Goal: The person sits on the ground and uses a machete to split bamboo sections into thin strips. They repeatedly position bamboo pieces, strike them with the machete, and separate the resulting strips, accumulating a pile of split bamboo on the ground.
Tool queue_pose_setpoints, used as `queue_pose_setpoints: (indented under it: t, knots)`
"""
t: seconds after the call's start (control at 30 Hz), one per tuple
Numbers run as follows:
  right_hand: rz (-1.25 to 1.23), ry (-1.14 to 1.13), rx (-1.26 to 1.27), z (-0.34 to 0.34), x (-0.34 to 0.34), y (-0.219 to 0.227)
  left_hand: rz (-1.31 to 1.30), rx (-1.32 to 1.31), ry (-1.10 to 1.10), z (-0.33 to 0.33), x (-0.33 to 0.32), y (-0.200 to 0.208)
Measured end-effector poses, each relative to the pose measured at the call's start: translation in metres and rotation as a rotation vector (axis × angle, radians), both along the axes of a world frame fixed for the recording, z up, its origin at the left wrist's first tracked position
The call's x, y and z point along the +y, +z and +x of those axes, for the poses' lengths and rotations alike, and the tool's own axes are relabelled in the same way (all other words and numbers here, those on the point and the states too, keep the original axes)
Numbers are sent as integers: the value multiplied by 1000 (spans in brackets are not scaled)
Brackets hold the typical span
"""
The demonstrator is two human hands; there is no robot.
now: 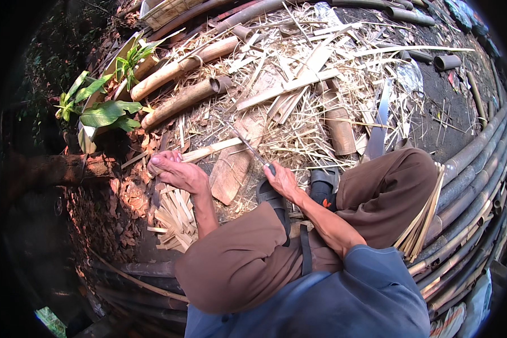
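Note:
My left hand is closed on one end of a pale split bamboo strip, whose other end reaches over a worn wooden block. My right hand grips the dark handle of a knife. The narrow blade points up and left, crossing above the block close to the strip's far end; whether it touches the strip I cannot tell. Below my left hand lies a pile of short split bamboo pieces. Part of the strip's near end is hidden in my fingers.
Shavings and long bamboo slats litter the ground ahead. A handsaw stands beside a bamboo section near my right knee. Thick bamboo poles lie far left by a leafy plant; more poles line the right.

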State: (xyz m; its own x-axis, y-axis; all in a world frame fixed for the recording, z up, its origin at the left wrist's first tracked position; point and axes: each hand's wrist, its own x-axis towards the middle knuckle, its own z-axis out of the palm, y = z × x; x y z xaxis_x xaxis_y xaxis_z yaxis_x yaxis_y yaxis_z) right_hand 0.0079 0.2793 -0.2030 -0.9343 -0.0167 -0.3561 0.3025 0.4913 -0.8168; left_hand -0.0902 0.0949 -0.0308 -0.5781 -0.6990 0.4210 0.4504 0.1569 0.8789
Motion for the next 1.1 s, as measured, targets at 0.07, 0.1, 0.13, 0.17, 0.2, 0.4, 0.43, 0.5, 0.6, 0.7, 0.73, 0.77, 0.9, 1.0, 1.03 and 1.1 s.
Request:
queue_pose_setpoints:
  t: [0.07, 0.1, 0.13, 0.17, 0.2, 0.4, 0.43, 0.5, 0.6, 0.7, 0.73, 0.77, 0.9, 1.0, 1.03, 1.1]
  knots:
    - [-18, -25, 37, -4, 1, -10, 22, -9, -6, -6, 2, 3]
    - [-17, -6, 29, -2, -4, 7, 16, -20, 10, -4, -5, 2]
    - [-16, 13, 20, 0, -10, 23, 11, -32, 24, -2, -11, 0]
    - [-103, 69, -3, 1, -14, 45, 28, -99, 81, 0, -9, 3]
    - [-92, 135, 73, 3, -21, 51, 2, -79, 62, 0, -5, 6]
    - [13, 18, 44, -15, -7, 29, -43, 56, -57, -1, -7, 1]
    - [-17, 32, 31, -13, -9, 29, -52, 21, 0, 1, -9, 0]
    - [-40, 143, 164, 0, -17, 31, -32, -1, 49, 3, -6, 3]
    - [-33, -77, -28, 6, 1, -22, -24, 49, 1, -5, 5, 2]
    - [6, 26, -5, 12, 0, -11, -44, 37, 67, -2, 4, 6]
    - [5, 50, 3, 16, 0, -8, 13, 61, 134, -7, 4, 2]
    - [-11, 23, -25, 21, 3, -1, 30, 176, 7, -7, 0, 0]
    - [-56, -53, -96, 14, 17, -20, 23, 183, 87, -8, 9, 10]
    - [-117, -73, -72, 12, 18, -12, 63, 24, 190, -1, 3, 30]
    - [-80, -85, -32, 12, 16, -8, 210, 53, 180, -1, 6, 36]
    - [-76, -40, -66, 10, 7, 23, 263, 110, 58, 8, -19, 22]
